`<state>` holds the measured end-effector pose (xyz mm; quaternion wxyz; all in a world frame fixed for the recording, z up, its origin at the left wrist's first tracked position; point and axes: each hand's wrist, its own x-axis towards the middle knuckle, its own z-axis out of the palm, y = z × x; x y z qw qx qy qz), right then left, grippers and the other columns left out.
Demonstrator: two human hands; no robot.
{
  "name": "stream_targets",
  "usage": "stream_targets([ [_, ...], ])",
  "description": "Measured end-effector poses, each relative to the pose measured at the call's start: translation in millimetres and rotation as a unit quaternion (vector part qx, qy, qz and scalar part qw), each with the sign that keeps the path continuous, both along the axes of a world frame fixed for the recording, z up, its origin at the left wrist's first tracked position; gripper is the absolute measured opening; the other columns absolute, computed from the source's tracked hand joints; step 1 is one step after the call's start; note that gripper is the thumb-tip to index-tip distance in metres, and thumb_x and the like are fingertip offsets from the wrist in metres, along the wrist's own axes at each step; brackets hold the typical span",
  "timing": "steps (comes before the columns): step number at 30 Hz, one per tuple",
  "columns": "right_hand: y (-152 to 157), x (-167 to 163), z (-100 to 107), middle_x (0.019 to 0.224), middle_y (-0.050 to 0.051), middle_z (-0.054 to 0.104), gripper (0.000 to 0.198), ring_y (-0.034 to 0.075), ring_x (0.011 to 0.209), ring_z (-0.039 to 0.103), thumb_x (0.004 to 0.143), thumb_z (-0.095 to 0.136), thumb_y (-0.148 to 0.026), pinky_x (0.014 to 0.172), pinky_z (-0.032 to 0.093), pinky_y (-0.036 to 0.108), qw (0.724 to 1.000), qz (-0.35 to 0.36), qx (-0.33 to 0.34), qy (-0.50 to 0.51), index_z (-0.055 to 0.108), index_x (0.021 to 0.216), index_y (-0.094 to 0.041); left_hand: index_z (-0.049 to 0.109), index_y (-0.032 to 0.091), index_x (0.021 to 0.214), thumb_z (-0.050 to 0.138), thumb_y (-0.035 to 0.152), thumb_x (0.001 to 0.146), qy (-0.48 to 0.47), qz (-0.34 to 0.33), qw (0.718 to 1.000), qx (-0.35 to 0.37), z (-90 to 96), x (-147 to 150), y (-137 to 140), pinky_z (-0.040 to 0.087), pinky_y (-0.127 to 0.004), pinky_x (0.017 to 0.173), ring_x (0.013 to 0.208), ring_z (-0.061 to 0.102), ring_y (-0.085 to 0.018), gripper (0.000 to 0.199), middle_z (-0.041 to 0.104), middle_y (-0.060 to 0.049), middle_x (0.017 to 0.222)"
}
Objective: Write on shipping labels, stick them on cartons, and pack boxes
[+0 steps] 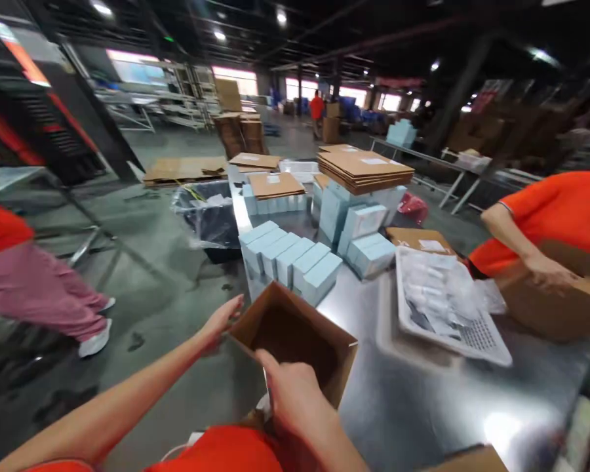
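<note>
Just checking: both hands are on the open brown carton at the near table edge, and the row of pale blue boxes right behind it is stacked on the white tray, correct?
Not quite. In the head view the left hand and right hand do hold the open brown carton, but the pale blue boxes stand directly on the metal table. The white tray lies apart to the right, holding clear packets.

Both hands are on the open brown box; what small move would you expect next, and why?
Probably the right hand reaching for the nearest blue box: the carton looks empty, open side up, steadied by the left hand, with the blue row just behind it.
</note>
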<state>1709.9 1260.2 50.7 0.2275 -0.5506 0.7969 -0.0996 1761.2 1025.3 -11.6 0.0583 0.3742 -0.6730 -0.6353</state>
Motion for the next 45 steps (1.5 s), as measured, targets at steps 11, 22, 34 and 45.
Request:
stream_targets([
  [11,-98,-219,-13,0.143,0.013,0.053,0.068,0.021,0.128,0.053,0.081,0.038,-0.013,0.103,0.047,0.042,0.96,-0.152,-0.235,0.007,0.04,0.148,-0.018,0.025,0.025,0.158,0.039,0.039,0.101,0.079,-0.406,0.9,-0.135,49.0,-51,-32,0.009,-0.04,0.126,0.152,0.018,-0.022,0.061,0.02,-0.002,0.165],
  [22,-41,-268,-86,0.138,0.018,0.056,0.056,0.04,0.126,0.052,0.068,0.059,-0.016,0.099,0.042,0.062,0.96,-0.216,-0.093,0.154,0.064,0.124,-0.023,0.034,0.024,0.155,0.038,0.026,0.099,0.104,-0.375,0.918,-0.08,38.1,-66,-36,0.016,-0.033,0.124,0.149,0.027,-0.017,0.056,0.031,-0.001,0.162],
  [34,167,-155,-72,0.108,0.012,0.073,0.072,0.028,0.095,0.072,0.089,0.036,-0.069,0.086,0.059,0.043,0.639,-0.634,-0.385,-0.204,0.046,0.145,-0.024,0.036,0.022,0.153,0.038,0.033,0.097,0.089,-0.367,0.917,-0.131,29.8,-77,15,0.016,-0.038,0.124,0.149,0.028,-0.023,0.057,0.033,-0.001,0.161],
  [45,203,-122,-65,0.122,0.019,0.066,0.079,0.028,0.1,0.07,0.087,0.044,-0.065,0.086,0.058,0.043,0.571,-0.629,-0.488,-0.2,0.038,0.147,-0.015,0.029,0.026,0.157,0.039,0.048,0.097,0.083,-0.382,0.907,-0.155,25.0,-80,32,0.02,-0.037,0.122,0.148,0.028,-0.025,0.064,0.031,-0.001,0.161],
])
